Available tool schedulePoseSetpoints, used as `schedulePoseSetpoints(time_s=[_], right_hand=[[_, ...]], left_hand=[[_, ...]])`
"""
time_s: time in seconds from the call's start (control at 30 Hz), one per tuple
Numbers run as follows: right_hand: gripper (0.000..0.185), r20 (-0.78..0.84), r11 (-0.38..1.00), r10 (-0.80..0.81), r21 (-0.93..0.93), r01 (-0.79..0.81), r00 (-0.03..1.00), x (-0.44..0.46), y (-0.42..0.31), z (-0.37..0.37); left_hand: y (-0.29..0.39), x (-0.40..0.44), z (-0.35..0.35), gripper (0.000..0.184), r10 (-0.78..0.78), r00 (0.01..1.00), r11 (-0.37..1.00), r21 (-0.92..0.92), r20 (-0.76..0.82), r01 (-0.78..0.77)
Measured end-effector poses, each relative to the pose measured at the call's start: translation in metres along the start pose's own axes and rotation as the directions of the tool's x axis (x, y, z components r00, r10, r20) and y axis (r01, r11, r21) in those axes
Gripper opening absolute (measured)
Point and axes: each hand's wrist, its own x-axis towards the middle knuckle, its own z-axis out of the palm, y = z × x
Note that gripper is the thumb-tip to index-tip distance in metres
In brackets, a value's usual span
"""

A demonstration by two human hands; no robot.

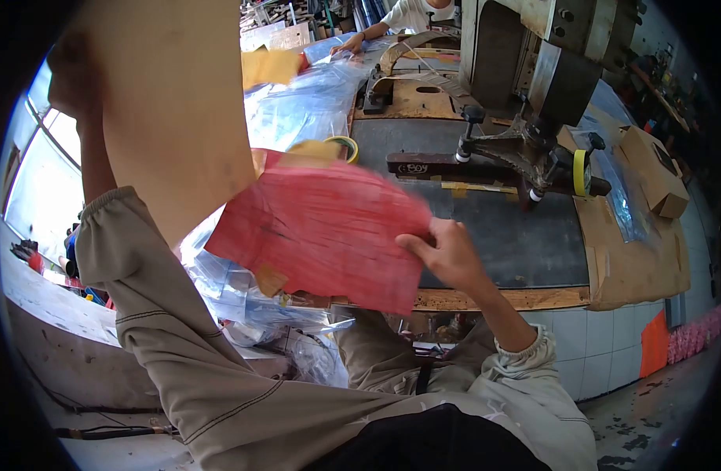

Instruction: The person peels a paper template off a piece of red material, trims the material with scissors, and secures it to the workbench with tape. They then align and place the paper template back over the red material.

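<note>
1. Sheet (321,235), red and creased, hangs tilted over the near edge of the bench (470,299). The right hand (448,253) has its grip pinching the right edge, thumb on top and fingers beneath, probably to keep that side from sagging.
2. Board (172,102), tan and large, stands nearly upright at the left, its lower corner close to the sheet; whether they touch, I cannot tell. The left hand (74,74) is raised at its outer edge, likely bearing its weight and keeping it off the bench. Blur and shadow hide the fingers, so I cannot tell how that grip closes.
3. Machine (564,78) stands over the bench, its dark bar (423,165) crossing above a dark mat (517,251). A yellow roll (582,173) sits around the bar near its right end, perhaps to keep tape in reach.
4. Clear plastic (297,102) covers the bench's left side, with a tape roll (344,147) beside the mat. Brown card (635,271) lies on the right, a carton (655,173) just beyond.
5. Across the bench, a co-worker's hand (348,45) rests by the plastic. White tiles (611,337) and an orange piece (655,345) show below, at the right.
</note>
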Motion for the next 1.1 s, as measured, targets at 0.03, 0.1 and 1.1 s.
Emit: schedulePoseSetpoints(time_s=[0.03, 0.1, 1.1], right_hand=[[0.033, -0.027, 0.999, 0.039, 0.035, -0.038, 0.999, -0.003, 0.010, -0.002], [0.034, -0.046, 0.992, 0.087, 0.095, -0.082, 0.995, -0.009, 0.023, -0.009], [0.027, -0.595, 0.983, 0.023, 0.158, 0.089, 0.803, -0.064, 0.046, -0.091]], left_hand=[[0.002, -0.003, -0.006, 0.057, -0.038, 0.999, 0.999, -0.022, 0.010, 0.038], [0.000, -0.006, -0.010, 0.060, -0.103, 0.993, 0.995, 0.000, 0.050, 0.103], [-0.035, 0.016, 0.015, 0.046, -0.364, 0.929, 0.931, 0.021, -0.062, 0.365]])
